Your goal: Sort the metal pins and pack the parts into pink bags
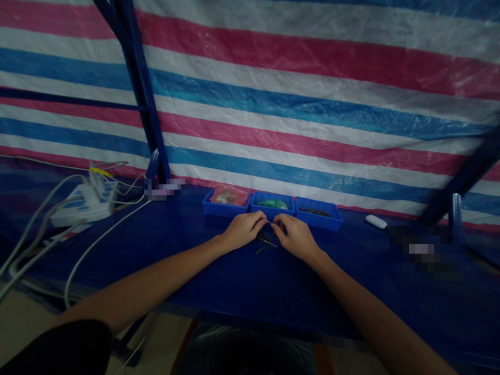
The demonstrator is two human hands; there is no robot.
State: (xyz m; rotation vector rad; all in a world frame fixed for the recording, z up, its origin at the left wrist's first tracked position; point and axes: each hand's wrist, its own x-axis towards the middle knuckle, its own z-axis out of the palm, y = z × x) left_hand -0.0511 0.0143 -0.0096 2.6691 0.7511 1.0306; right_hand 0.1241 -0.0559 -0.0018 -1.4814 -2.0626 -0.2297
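My left hand and my right hand meet over the blue table, fingertips pinched close together. Between them runs a thin, light rod-like piece, too small to name, and both hands grip it. Just below the fingers lie several slim dark rod-like pieces in a small pile. One separate thin piece rests nearer to me. Behind my hands stand three blue bins: the left bin holds a reddish plastic bag, the middle bin a green bag, the right bin loose dark slim pieces.
A white power strip with several cables stands at the left. To the right lies a small white oval object. A blue metal post rises behind the table, before a striped plastic sheet.
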